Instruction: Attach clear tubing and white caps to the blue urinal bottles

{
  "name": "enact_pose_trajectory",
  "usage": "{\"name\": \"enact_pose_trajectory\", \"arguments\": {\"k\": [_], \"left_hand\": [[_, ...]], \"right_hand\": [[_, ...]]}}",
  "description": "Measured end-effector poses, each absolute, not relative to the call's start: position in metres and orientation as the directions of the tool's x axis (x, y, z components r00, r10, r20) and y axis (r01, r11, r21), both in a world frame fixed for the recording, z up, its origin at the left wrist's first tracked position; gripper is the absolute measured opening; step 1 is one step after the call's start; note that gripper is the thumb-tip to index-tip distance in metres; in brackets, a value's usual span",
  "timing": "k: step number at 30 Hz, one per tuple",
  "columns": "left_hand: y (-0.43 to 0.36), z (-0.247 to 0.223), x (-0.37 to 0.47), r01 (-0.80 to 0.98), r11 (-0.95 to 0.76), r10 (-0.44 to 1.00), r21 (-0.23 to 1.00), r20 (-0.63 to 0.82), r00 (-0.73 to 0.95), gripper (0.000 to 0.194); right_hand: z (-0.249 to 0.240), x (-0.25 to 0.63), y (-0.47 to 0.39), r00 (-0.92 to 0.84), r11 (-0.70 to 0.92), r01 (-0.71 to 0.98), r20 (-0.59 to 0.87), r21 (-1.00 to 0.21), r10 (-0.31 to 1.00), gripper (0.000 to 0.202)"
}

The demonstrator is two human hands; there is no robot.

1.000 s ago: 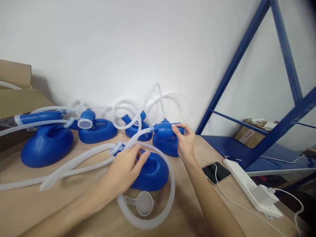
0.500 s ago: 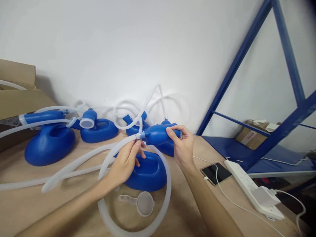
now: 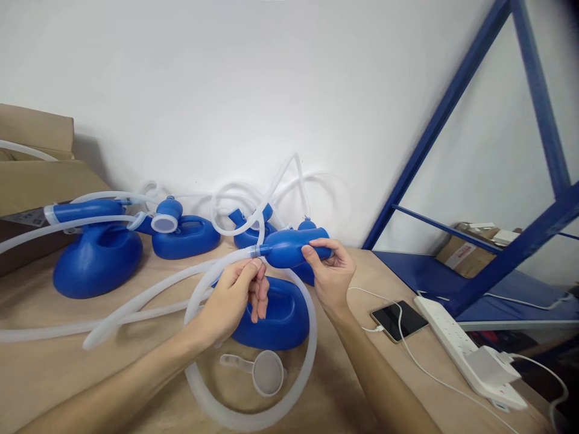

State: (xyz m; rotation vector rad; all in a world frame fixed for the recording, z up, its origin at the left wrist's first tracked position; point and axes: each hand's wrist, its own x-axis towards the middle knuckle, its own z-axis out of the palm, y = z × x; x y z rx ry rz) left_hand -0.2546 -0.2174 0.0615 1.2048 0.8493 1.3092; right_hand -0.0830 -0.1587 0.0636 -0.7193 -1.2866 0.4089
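My right hand [image 3: 332,271] grips the wide end of a blue plastic bottle-shaped piece [image 3: 289,247], held level above the table. Its narrow end joins a translucent corrugated hose [image 3: 312,337], which loops down onto the table. At this joint sits a thin clamp [image 3: 257,249]. Just below the joint is my left hand [image 3: 237,295], its thumb and forefinger pinched and the other fingers curled. What the pinch holds is too small to make out. Beneath my hands stands a blue jug [image 3: 283,319]. A white cap with a strap [image 3: 268,372] lies inside the hose loop.
More blue jugs with hoses stand along the wall, including one jug [image 3: 97,265] at left, beside a cardboard box [image 3: 49,181]. On the right lie a phone [image 3: 398,320] with its cable and a power strip [image 3: 465,346]. A blue metal rack [image 3: 434,132] rises behind them.
My left fingers have moved slightly down from the joint and curled in more. The blue piece stays in my right hand. The whole view has shifted a little.
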Motion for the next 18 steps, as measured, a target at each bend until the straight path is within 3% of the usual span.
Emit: {"name": "enact_pose_trajectory", "arguments": {"k": [4,18], "left_hand": [[-0.2164,0.0667,-0.2538,-0.341,-0.048,0.981,0.939,0.108,0.159,0.034],[-0.2135,0.0636,-0.2595,-0.325,0.04,0.986,0.945,0.015,0.164,0.03]], "right_hand": [[0.0603,-0.0865,-0.1583,0.284,0.731,0.11,0.726,-0.674,0.626,0.021],[0.0566,-0.0811,-0.152,0.254,0.78,0.168,0.791,-0.603,0.557,0.018]]}}
